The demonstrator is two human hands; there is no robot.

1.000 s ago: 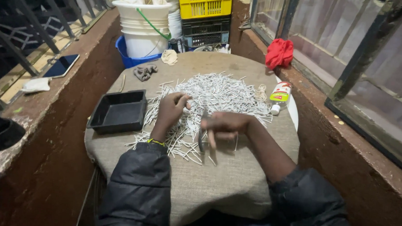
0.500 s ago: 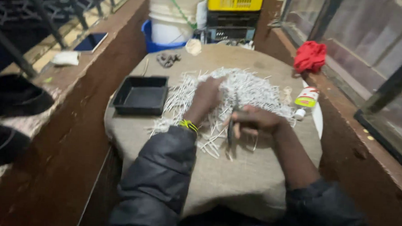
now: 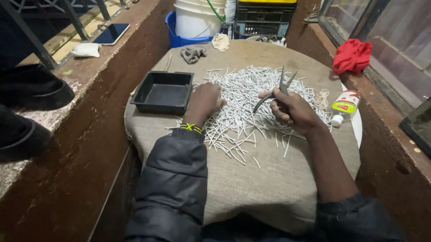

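Burlap is covering the round table (image 3: 280,185), keeping the heap of white sticks (image 3: 247,96) from rolling. Left hand (image 3: 204,101) is resting curled on the heap, its grasp unclear, beside the black tray (image 3: 163,91); right hand (image 3: 292,109) is clenching scissors (image 3: 279,87), blades raised.

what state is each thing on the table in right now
black tray: upright, empty
white sticks: loose, spread in a pile
pliers: held up, tips slightly apart
small bottle: lying on its side, capped
left hand: palm down on the sticks
right hand: closed around the pliers
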